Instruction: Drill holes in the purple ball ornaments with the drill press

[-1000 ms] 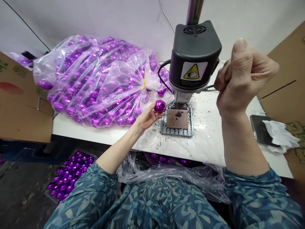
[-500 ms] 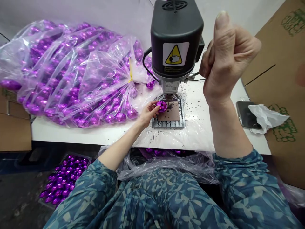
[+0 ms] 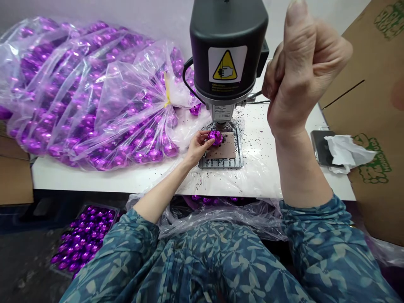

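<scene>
A black drill press stands on a white table. Right of its head, the right hand is raised in a closed fist; whether it grips anything is hidden. Beneath the chuck lies a brown board. At its left edge, the left hand, the nearer one, pinches a purple ball in its fingertips. Round, without a long axis, the ball sits over the board, slightly left of the chuck.

Drill head above metal base, bag bulging left, passage from front
</scene>
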`<state>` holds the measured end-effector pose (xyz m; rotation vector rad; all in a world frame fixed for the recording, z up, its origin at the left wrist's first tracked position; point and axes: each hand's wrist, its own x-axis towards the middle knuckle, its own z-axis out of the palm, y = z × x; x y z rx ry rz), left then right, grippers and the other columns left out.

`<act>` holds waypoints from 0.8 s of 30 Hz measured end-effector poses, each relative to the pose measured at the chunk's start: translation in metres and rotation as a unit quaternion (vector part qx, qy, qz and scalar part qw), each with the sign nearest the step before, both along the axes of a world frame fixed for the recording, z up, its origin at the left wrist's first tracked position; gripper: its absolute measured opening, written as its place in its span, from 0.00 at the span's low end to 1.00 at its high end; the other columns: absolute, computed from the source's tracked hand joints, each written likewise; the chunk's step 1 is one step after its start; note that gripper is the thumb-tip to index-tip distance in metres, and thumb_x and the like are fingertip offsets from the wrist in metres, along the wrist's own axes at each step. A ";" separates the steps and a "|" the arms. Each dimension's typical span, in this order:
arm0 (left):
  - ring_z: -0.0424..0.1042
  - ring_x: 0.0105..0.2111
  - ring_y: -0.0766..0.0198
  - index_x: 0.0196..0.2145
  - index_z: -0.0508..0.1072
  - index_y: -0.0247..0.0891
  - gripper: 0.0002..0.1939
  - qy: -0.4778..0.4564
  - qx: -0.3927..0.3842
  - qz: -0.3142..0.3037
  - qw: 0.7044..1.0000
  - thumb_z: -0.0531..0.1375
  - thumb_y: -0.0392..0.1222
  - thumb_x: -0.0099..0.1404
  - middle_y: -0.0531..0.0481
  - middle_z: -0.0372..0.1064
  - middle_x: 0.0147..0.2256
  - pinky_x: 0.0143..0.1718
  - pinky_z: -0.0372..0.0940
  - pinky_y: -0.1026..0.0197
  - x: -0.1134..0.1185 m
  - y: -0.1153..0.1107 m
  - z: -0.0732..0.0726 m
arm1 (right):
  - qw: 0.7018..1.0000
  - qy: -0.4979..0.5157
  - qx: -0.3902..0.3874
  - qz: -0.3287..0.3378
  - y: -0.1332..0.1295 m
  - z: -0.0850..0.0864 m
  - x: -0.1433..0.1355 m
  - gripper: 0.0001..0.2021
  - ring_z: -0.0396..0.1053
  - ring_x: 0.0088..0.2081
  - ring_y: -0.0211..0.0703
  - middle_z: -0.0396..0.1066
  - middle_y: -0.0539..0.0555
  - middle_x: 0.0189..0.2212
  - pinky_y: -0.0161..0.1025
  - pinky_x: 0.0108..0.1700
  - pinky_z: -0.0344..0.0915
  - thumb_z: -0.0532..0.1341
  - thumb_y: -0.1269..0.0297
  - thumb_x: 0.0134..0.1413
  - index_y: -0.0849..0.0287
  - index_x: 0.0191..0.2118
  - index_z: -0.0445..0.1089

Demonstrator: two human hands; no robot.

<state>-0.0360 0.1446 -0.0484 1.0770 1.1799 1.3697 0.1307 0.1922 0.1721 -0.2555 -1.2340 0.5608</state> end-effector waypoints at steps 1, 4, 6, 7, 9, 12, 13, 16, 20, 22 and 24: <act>0.81 0.38 0.60 0.49 0.74 0.40 0.31 0.005 0.005 -0.002 1.000 0.79 0.58 0.57 0.45 0.83 0.44 0.37 0.73 0.60 0.000 0.001 -0.001 | 1.000 -0.005 0.002 -0.006 0.001 0.000 0.000 0.33 0.48 0.13 0.26 0.44 0.42 0.11 0.39 0.20 0.38 0.67 0.39 0.49 0.56 0.17 0.48; 0.80 0.40 0.61 0.49 0.75 0.40 0.29 0.030 0.020 -0.002 0.999 0.80 0.53 0.57 0.45 0.83 0.45 0.40 0.73 0.61 0.001 0.001 -0.002 | 0.998 -0.031 0.009 -0.048 0.003 -0.001 0.000 0.34 0.47 0.13 0.26 0.43 0.42 0.11 0.39 0.19 0.40 0.63 0.36 0.52 0.55 0.17 0.45; 0.79 0.38 0.63 0.50 0.76 0.40 0.27 0.050 0.029 0.001 0.998 0.79 0.50 0.57 0.46 0.83 0.47 0.39 0.73 0.61 0.003 0.000 -0.001 | 0.996 -0.038 0.013 -0.075 0.003 -0.001 -0.001 0.33 0.47 0.13 0.26 0.41 0.42 0.11 0.39 0.19 0.40 0.61 0.36 0.54 0.54 0.18 0.44; 0.78 0.38 0.63 0.50 0.77 0.40 0.27 0.060 0.032 0.002 0.998 0.79 0.50 0.58 0.46 0.83 0.47 0.39 0.73 0.61 0.004 -0.001 0.000 | 0.996 -0.038 0.013 -0.082 0.002 -0.001 -0.002 0.32 0.46 0.13 0.26 0.40 0.42 0.11 0.39 0.19 0.41 0.60 0.36 0.54 0.54 0.18 0.43; 0.78 0.38 0.62 0.53 0.78 0.41 0.28 0.078 0.032 -0.001 0.996 0.78 0.50 0.59 0.47 0.82 0.48 0.39 0.74 0.61 0.007 -0.004 0.001 | 0.995 -0.041 0.008 -0.088 0.001 -0.001 -0.003 0.31 0.46 0.13 0.25 0.41 0.42 0.12 0.38 0.19 0.41 0.58 0.38 0.55 0.54 0.19 0.44; 0.78 0.41 0.57 0.57 0.78 0.44 0.30 0.118 0.031 -0.012 0.992 0.78 0.50 0.60 0.48 0.81 0.44 0.43 0.76 0.56 0.010 -0.007 0.000 | 0.995 -0.048 -0.005 -0.084 -0.001 -0.001 -0.003 0.31 0.47 0.14 0.23 0.42 0.43 0.12 0.34 0.20 0.42 0.58 0.38 0.55 0.56 0.19 0.43; 0.78 0.42 0.55 0.58 0.79 0.44 0.30 0.141 0.035 -0.010 0.989 0.78 0.50 0.60 0.48 0.80 0.43 0.46 0.76 0.53 0.010 -0.008 0.000 | 0.996 -0.044 -0.004 -0.078 -0.001 -0.001 -0.003 0.32 0.47 0.14 0.24 0.42 0.43 0.12 0.34 0.20 0.41 0.59 0.38 0.54 0.57 0.19 0.43; 0.75 0.54 0.46 0.55 0.80 0.44 0.30 0.205 0.071 0.006 0.976 0.80 0.49 0.57 0.44 0.79 0.47 0.59 0.72 0.44 0.010 -0.010 -0.002 | 0.998 -0.023 0.014 -0.063 0.001 -0.001 -0.003 0.32 0.46 0.13 0.25 0.41 0.42 0.12 0.36 0.20 0.39 0.61 0.38 0.54 0.56 0.19 0.44; 0.69 0.66 0.44 0.57 0.76 0.43 0.30 0.169 0.118 -0.023 0.978 0.77 0.53 0.61 0.39 0.73 0.62 0.71 0.63 0.40 0.010 -0.011 -0.006 | 0.997 -0.014 0.027 -0.065 0.006 -0.003 -0.003 0.31 0.47 0.13 0.27 0.43 0.43 0.12 0.38 0.19 0.39 0.62 0.39 0.55 0.55 0.19 0.46; 0.72 0.65 0.46 0.58 0.75 0.42 0.31 0.138 0.118 -0.040 0.983 0.76 0.56 0.63 0.38 0.72 0.63 0.70 0.65 0.41 0.012 -0.011 -0.007 | 0.998 -0.004 0.038 -0.054 0.009 -0.004 -0.003 0.30 0.47 0.13 0.27 0.42 0.42 0.12 0.38 0.19 0.37 0.63 0.41 0.56 0.54 0.19 0.47; 0.75 0.62 0.47 0.57 0.74 0.41 0.33 0.127 0.110 -0.047 0.985 0.76 0.58 0.62 0.37 0.74 0.61 0.68 0.67 0.42 0.014 -0.011 -0.007 | 0.999 0.004 0.039 -0.034 0.010 -0.005 -0.002 0.30 0.47 0.13 0.27 0.41 0.42 0.12 0.38 0.20 0.36 0.64 0.44 0.56 0.54 0.19 0.47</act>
